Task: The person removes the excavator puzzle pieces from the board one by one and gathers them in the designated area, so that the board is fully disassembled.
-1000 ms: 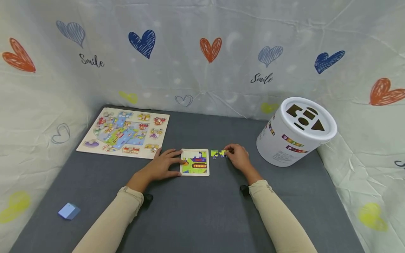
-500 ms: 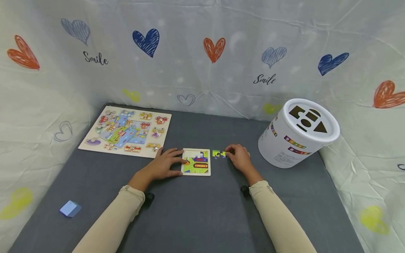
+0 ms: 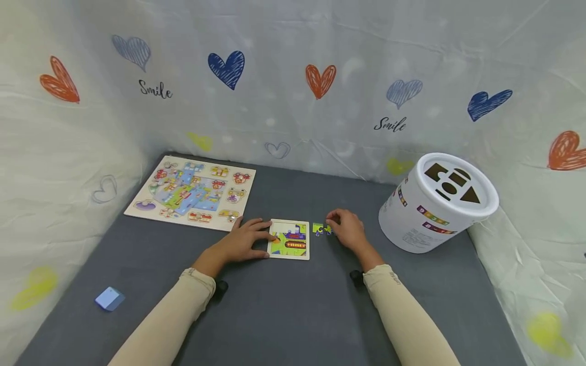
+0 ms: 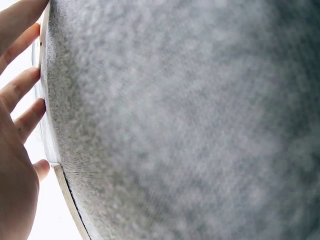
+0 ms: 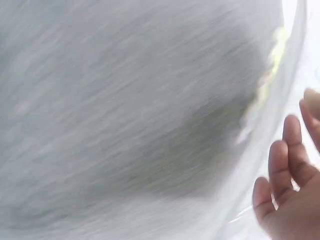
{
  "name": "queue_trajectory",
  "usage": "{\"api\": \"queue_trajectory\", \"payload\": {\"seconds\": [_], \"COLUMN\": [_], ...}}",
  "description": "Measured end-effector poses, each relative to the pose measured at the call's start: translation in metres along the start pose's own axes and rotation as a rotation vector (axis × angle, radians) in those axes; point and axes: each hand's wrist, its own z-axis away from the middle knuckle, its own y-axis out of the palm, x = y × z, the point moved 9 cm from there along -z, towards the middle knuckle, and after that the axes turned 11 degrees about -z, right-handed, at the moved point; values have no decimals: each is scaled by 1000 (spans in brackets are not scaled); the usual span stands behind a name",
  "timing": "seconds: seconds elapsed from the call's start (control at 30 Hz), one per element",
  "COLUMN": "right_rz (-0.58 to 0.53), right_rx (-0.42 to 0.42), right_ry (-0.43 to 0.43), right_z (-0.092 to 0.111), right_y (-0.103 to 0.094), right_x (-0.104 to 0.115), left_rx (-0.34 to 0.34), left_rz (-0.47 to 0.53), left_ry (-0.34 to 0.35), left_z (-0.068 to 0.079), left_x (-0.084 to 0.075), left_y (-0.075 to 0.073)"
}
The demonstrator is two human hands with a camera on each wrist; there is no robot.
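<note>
My left hand (image 3: 240,243) spreads its fingers along the left side of a small wooden puzzle tray (image 3: 289,221) in the head view. Green, purple and orange pieces showing a tracked vehicle fill part of the tray. In the left wrist view, the left hand's fingertips (image 4: 36,106) lie at a pale wooden edge. To the tray's right, two green puzzle pieces (image 3: 317,229) lie side by side. My right hand (image 3: 348,231) hovers over the right-hand one with bent fingers. In the right wrist view its fingers (image 5: 280,162) are loosely bent, with nothing seen between them.
A larger wooden puzzle board (image 3: 249,175) with loose pictured pieces on it lies at the back left. A white shape-sorter bucket (image 3: 412,223) stands at the right. One blue block (image 3: 110,298) sits at the front left. Behind hangs a heart-printed curtain (image 3: 274,112).
The head view has shifted a little, moving everything slightly right and down in it. My right hand has drawn up a little from the green pieces; the left hand stays at the tray.
</note>
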Motion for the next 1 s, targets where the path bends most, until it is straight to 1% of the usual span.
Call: {"api": "queue_trajectory", "payload": {"seconds": [0.1,0.23,0.3,0.4,0.63,0.87,1.0], "right_rz": [35,137,180,227,268,315,377], "right_rx": [65,182,225,257,277,325,358], "right_ry": [-73,-177,-212,-246,-264,-214,-214], "right_z": [0,1,2,2,3,1,1], "right_y": [11,34,44,54,64,65,66], "right_x": [24,52,60,66,65,68,73], "left_rx": [-3,1,3,3,9,14,18], "left_rz": [-2,-5,1,3,-7,-12,2], "left_ry": [-1,-6,-7,-8,-15,-20,-24], "left_z": [-1,-1,-1,0,0,-1,-1], "left_x": [0,1,0,-1,-2,0,0], "left_y": [2,4,4,2,1,1,1]}}
